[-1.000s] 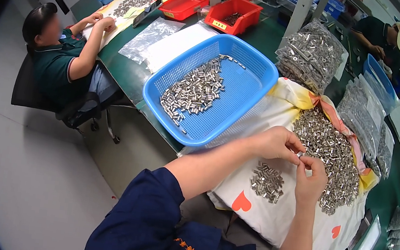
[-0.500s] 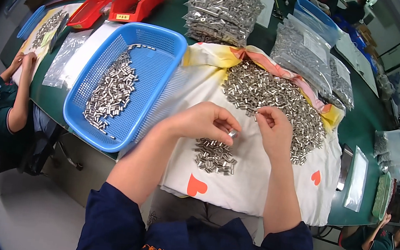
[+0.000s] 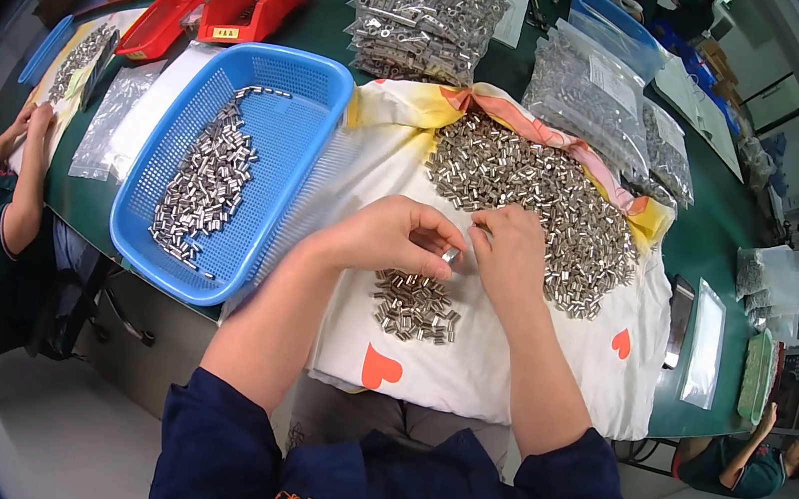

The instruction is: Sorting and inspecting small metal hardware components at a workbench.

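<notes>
My left hand (image 3: 391,235) is curled in a pinch over the white cloth, holding a shiny metal cylinder (image 3: 451,254) between thumb and fingers; whether more are in the palm I cannot tell. Close on its right, my right hand (image 3: 512,254) has thumb and fingertips drawn together, and anything in them is hidden. Beneath the left hand lies a small pile of short metal cylinders (image 3: 416,309). A much larger heap of metal cylinders (image 3: 581,213) spreads beyond and beside my right hand. The white cloth (image 3: 463,379) with red hearts lies under both piles.
Left of the cloth, a blue perforated basket (image 3: 331,130) holds many cylinders. Behind stand red bins (image 3: 255,8) and stacked clear bags of metal parts (image 3: 425,16). More filled bags (image 3: 591,98) sit at back right. Co-workers (image 3: 6,208) work at both sides.
My right hand has come from the large heap's edge toward my left hand, narrowing the gap. The left hand still pinches its cylinder. The whole view has shifted slightly.
</notes>
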A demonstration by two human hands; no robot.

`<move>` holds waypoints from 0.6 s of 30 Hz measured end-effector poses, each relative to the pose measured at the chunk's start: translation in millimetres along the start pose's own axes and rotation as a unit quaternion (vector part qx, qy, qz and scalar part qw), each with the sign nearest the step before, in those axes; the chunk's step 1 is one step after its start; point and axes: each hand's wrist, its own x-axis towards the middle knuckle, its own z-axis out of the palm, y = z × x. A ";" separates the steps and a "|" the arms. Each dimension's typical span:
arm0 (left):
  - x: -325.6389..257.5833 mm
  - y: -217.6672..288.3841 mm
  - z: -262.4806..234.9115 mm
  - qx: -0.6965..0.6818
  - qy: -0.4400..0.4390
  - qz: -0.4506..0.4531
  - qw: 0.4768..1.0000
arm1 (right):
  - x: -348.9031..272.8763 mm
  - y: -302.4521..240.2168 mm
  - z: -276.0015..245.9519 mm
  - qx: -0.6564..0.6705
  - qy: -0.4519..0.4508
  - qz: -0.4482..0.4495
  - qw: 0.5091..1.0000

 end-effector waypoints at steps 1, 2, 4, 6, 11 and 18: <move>1.1 -1.5 0.6 -0.028 0.014 -0.003 1.000 | -1.8 -0.2 -0.1 -0.001 0.000 0.002 1.000; 1.8 -2.4 -0.1 -0.055 0.031 -0.006 0.998 | -2.1 -1.0 0.7 -0.011 -0.005 -0.011 1.000; 4.3 -4.2 0.0 -0.072 0.045 0.006 0.996 | -2.9 -3.8 -1.7 -0.021 -0.009 -0.024 0.999; 6.1 -7.5 -0.5 -0.092 0.063 0.019 0.994 | -3.1 -8.5 -8.8 0.242 0.000 0.123 0.962; 8.5 -9.3 -2.9 -0.166 0.085 0.017 0.982 | -5.5 -14.0 -15.9 0.489 -0.069 0.176 0.851; 8.0 -7.3 -2.1 -0.173 0.090 0.012 0.981 | -8.4 -21.4 -15.2 0.414 -0.037 0.136 0.900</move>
